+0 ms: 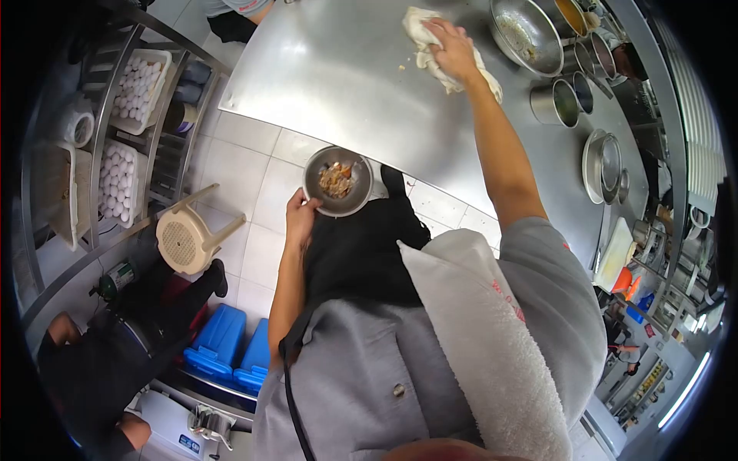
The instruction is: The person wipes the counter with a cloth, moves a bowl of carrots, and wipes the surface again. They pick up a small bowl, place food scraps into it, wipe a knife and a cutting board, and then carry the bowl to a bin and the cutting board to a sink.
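My left hand (pixel 301 217) grips the rim of a metal bowl (pixel 314 201) at the table's near edge. Brown and orange food scraps (pixel 337 180) lie in the bottom of this bowl. Far out on the steel table (pixel 346 92), my right hand (pixel 452 48) presses down on a crumpled cream cloth (pixel 421 32), its fingers bent over the fabric. A few small crumbs (pixel 401 67) sit on the steel beside the cloth. To the right of that hand stands a large metal mixing bowl (pixel 526 37) with residue inside.
Metal pots (pixel 547 106) and strainers (pixel 610 163) stand along the table's right side. Trays of eggs (pixel 138 88) fill a rack at left. A beige plastic stool (pixel 183 240), blue bins (pixel 219 338) and another person (pixel 115 353) are at lower left. A person's sleeve (pixel 224 6) shows at the top.
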Demonstrator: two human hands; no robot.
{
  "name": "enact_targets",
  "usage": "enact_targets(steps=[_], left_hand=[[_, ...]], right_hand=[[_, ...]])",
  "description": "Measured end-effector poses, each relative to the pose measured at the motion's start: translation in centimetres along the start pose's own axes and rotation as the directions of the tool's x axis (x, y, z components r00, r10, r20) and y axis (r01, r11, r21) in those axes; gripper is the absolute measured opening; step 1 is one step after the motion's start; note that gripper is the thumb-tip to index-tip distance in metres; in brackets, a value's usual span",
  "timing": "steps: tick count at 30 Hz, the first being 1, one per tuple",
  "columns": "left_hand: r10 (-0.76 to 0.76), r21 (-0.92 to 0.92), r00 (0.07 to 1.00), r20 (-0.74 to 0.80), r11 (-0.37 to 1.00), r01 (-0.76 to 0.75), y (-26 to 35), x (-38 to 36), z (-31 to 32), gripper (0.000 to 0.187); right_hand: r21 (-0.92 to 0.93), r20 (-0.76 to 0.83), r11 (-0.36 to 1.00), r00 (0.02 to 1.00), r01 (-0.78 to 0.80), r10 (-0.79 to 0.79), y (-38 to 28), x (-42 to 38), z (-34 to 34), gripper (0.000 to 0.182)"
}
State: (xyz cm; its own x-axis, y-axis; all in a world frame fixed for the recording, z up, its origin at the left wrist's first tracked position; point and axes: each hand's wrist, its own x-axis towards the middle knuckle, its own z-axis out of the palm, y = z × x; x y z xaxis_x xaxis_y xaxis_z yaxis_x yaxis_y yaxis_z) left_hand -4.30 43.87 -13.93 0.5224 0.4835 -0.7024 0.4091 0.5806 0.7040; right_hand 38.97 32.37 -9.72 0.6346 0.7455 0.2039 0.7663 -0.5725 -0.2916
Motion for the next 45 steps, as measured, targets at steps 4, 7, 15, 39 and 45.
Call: enact_targets(steps=[4, 7, 15, 39, 45], left_hand=[[0.015, -0.008, 0.995, 0.101, 1.0, -0.014, 2.0, 0.8, 1.1, 0.007], [0.021, -0.059, 0.997, 0.08, 0.998, -0.016, 2.8, 1.3, 1.0, 0.008], [0.02, -0.018, 0.996, 0.09, 1.0, -0.018, 4.0, 0.2, 1.1, 0.02], [-0.039, -0.23, 0.999, -0.014, 0.973, 0.035, 0.2, -0.6, -2.2, 0.026], [-0.071, -0.184, 0.994, 0.078, 0.979, 0.085, 0.9, 1.8, -5.2, 0.028]], right_hand=[[0.031, 0.086, 0.996, 0.992, 0.086, -0.088, -6.0, -2.8, 0.3, 0.057], [0.076, 0.131, 0.985, 0.978, 0.156, -0.164, -10.3, -6.5, 0.7, 0.062], [0.361, 0.241, 0.903, 0.911, 0.235, -0.333, -20.7, -15.4, 0.1, 0.061], [0.026, -0.13, 0.95, 0.941, -0.313, 0.313, -6.5, 6.5, 3.5, 0.062], [0.186, -0.022, 0.974, 0.992, 0.127, -0.125, -16.1, 0.0, 5.1, 0.063]])
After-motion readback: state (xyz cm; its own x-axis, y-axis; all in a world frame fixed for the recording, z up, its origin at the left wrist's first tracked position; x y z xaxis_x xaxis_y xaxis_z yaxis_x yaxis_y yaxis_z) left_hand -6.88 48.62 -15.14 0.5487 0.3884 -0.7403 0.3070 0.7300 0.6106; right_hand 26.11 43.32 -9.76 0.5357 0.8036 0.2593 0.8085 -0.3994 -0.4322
